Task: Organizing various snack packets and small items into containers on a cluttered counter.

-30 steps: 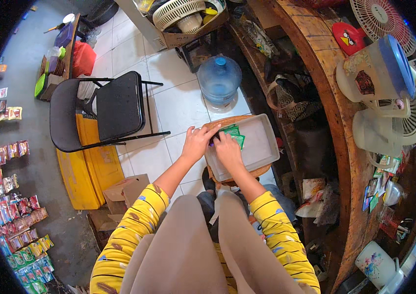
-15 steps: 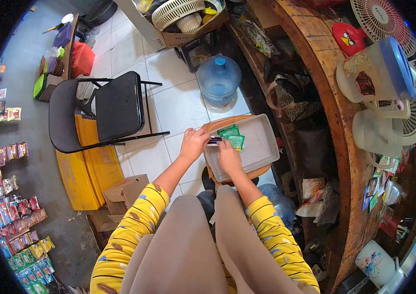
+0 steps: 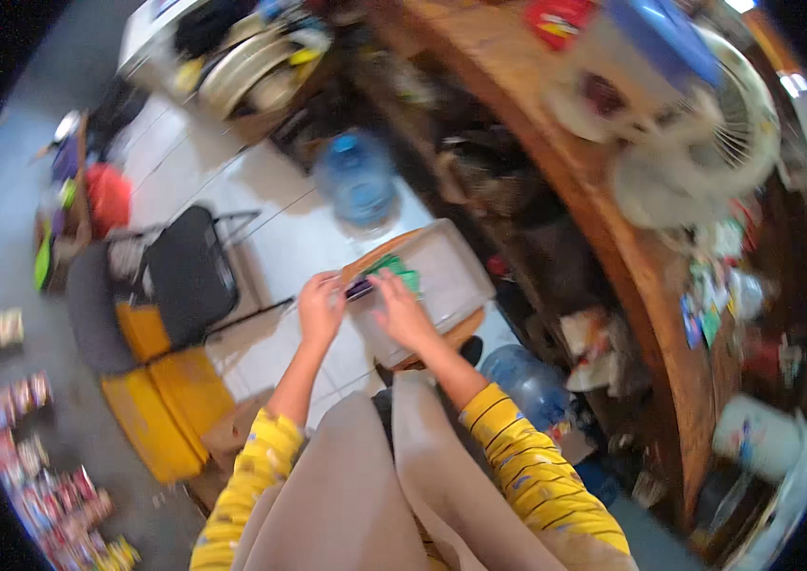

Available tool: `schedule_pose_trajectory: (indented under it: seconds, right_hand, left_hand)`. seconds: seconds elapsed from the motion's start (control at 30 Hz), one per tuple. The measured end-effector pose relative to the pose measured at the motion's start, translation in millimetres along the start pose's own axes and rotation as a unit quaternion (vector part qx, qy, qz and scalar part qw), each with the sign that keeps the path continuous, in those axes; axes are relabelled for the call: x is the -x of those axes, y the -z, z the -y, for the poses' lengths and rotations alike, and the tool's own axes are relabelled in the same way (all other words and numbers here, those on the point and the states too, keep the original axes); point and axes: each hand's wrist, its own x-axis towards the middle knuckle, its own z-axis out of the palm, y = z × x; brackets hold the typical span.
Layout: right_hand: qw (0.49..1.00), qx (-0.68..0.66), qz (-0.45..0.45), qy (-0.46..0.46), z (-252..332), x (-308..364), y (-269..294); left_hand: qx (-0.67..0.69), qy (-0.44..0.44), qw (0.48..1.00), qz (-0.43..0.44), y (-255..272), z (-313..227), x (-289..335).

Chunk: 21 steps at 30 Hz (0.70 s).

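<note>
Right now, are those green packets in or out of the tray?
In: though blurred, the green packets show within the pale tray's rim, beside the right hand.

— Wearing what up top?
— Wears bright yellow on both the left sleeve (image 3: 249, 495) and the right sleeve (image 3: 544, 481), crossed with thin dark stripes.
— Printed with anything else?
— Spotted with small bluish and darker patches, too blurred to make out.
— Covered all the way down?
— Sleeved only partway along the forearms (image 3: 451, 369), with left hand (image 3: 320, 305) and right hand (image 3: 398, 314) bare.
— And dressed in what below?
— Clad in plain taupe trousers (image 3: 322, 495), smooth and matte.
</note>
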Motion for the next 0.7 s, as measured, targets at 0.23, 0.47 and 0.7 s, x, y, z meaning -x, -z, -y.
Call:
schedule_pose_trajectory:
  seconds: [0.23,0.47,0.7]
  right_hand:
    - [0.978,-0.052,-0.202,0.022,23,99,189]
    - [0.840,0.079,-0.515,-0.153,-49,216,371]
    - [0.803,0.276,-0.464,-0.253,-168,229,463]
  left_hand:
    - [0.148,-0.089,0.984,0.045,32,-150,-39]
    - [0.248,-0.396,0.853,0.232,-33,-360,-65]
    - [0.196,-0.499,0.818,0.209,-172,-530,-89]
